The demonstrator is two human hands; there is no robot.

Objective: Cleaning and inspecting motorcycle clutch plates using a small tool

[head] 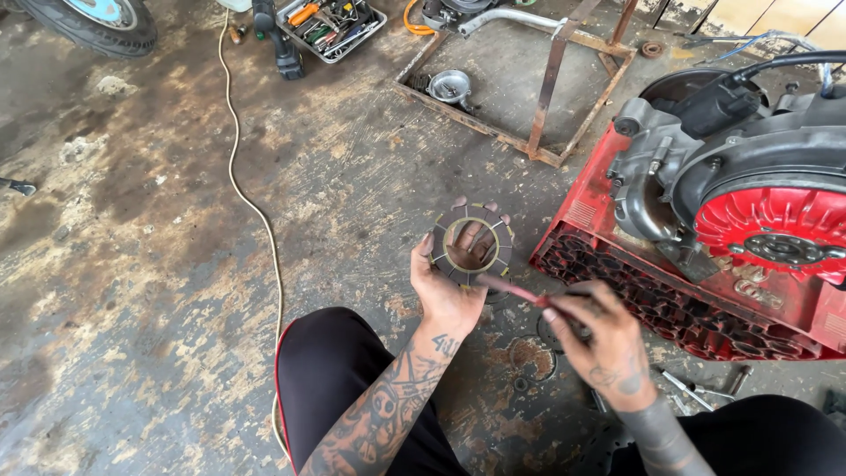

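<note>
My left hand (449, 286) holds up a round, ring-shaped clutch plate (473, 249) with dark friction pads around its rim; my fingers show through its open centre. My right hand (595, 339) grips a thin red-handled tool (520, 293), whose tip rests at the lower right rim of the plate. Both tattooed forearms rise from my knees in black trousers at the bottom of the view.
A grey engine with a red finned cover (749, 176) sits on a red plastic crate (634, 291) at right. A rusty metal frame (538, 88), a tool tray (330, 26), a cream cable (256, 211) and a tyre (88, 26) lie on the stained concrete floor.
</note>
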